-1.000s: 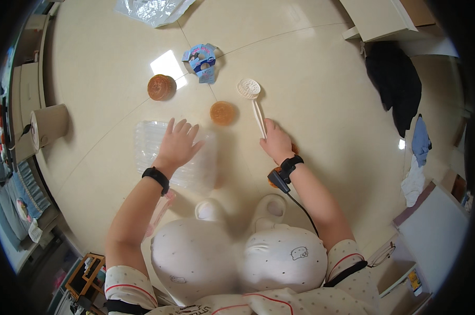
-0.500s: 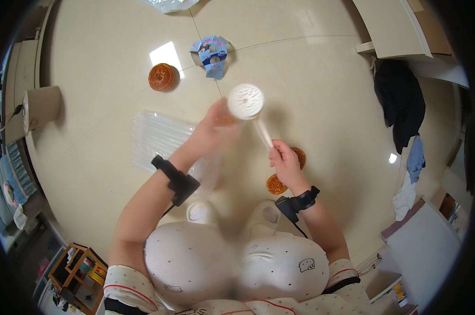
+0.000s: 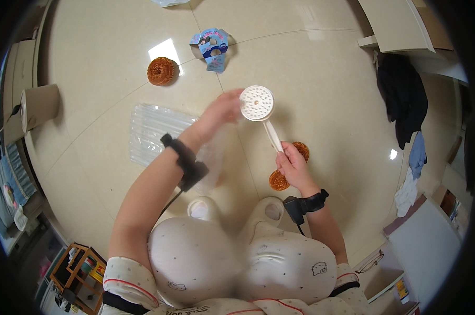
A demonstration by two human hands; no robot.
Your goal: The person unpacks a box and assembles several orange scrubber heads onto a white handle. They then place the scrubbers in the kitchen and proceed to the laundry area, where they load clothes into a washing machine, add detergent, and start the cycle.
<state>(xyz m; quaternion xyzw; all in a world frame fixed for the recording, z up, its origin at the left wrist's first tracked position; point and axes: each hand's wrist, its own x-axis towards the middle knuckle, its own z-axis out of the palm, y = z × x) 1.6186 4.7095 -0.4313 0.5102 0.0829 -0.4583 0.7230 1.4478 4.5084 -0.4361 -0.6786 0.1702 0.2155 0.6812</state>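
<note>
1. From where I stand, a person sits with knees drawn up above a pale tiled floor [image 3: 101,121]. Both bare hands are at a white brush [image 3: 258,108], which is held out in front of the knees, slightly right of centre.

2. What has changed: a second ago the head looked smaller and tilted, and the left hand [image 3: 221,112] was spread over the clear wrap [image 3: 156,131] at left. Now the round, studded face is turned up, and that hand has come across to its left edge. The work looks, to my eye, to be at the head.

3. A copper disc that lay on the middle of the floor a second ago no longer shows. Whether it is in the left hand or hidden behind it, I cannot tell.

4. Right hand [image 3: 292,166]: the fingers are closed around the near end of the handle [image 3: 272,135], thumb along it.

5. Left hand: blurred, its fingertips lost at or behind the head's edge. I cannot tell if they are spread, pinching or touching it.

6. Around them: one copper disc [image 3: 279,180] lies just near of the right hand, another [image 3: 302,149] just beyond it, partly covered. A third [image 3: 161,71] sits far left, beside a torn blue card [image 3: 212,50].
</note>
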